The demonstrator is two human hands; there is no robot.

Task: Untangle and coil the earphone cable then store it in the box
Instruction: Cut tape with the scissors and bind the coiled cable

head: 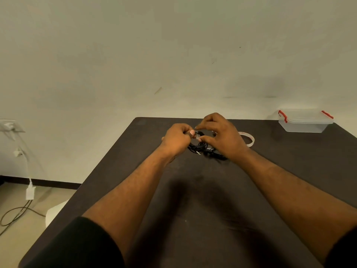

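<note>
We see both bare forearms reaching out over the dark brown matte worktop (193,209), with black sleeves at the near edge of the view. The left hand (176,139) is curled into a loose fist, its thumb and fingers pressed together on a strand of the tangled black earphone cable (204,148). The right hand (222,135) sits just beside it, fingers bent and partly spread, thumb and forefinger pinching the same cable at a small pale part we cannot identify. The two hands nearly touch, raised a little above the worktop.

The rest of the cable hangs and lies in a bunched knot below and between the hands, resting on the worktop towards its far side. A small metal plug tip shows at the lower edge of the bunch.

Just behind the right hand, partly hidden by it, lies a white roll of tape with red print (249,139), flat on the worktop. Well apart from the hands, at the far right corner of the worktop, stands the clear plastic storage box with red latches (304,123); its lid looks to be on, though we cannot tell whether the latches are fastened.

Beyond the worktop is a plain pale wall (173,55). To the left, a white charger and dark cord (30,193) hang down to the floor.
</note>
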